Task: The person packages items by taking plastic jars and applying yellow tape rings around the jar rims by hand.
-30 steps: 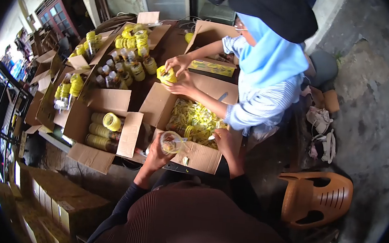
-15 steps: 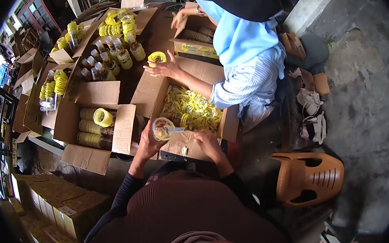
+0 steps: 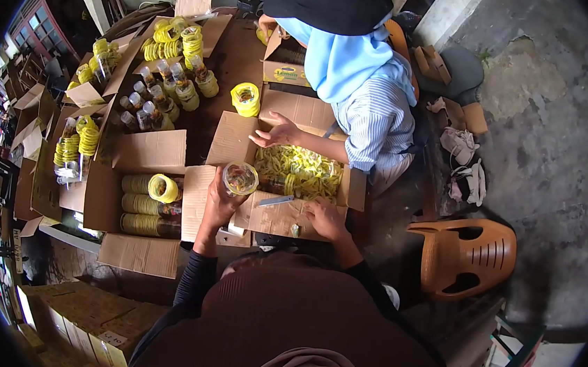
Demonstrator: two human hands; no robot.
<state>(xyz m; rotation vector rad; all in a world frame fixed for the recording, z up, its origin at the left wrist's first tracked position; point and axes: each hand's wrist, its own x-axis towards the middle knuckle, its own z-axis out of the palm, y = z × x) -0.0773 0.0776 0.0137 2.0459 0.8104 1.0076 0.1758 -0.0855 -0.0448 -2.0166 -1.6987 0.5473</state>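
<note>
My left hand point(image 3: 217, 203) is wrapped round a clear plastic cup point(image 3: 240, 178), its round top facing up and dark, mixed contents showing inside. My right hand point(image 3: 326, 218) is by the near edge of the open cardboard box point(image 3: 353, 189), fingers bent together; whatever they pinch, if anything, is hidden. Inside the box lie many yellow strips point(image 3: 316, 171). A grey flat cutter-like tool point(image 3: 276, 201) lies on the box's near flap, with a small pale scrap point(image 3: 295, 230) close by.
Across the box a co-worker's hand point(image 3: 275, 134) is spread over it. A stack of yellow-rimmed cups point(image 3: 246, 99) stands beyond. Left of me another open box point(image 3: 139, 254) holds rows of cups. Filled clear cups point(image 3: 153, 112) stand behind it. An orange plastic chair point(image 3: 465, 260) lies at right.
The co-worker has let go of the yellow-rimmed stack, and that hand has moved nearer the box. My left hand and cup shifted slightly; the view has turned a little.
</note>
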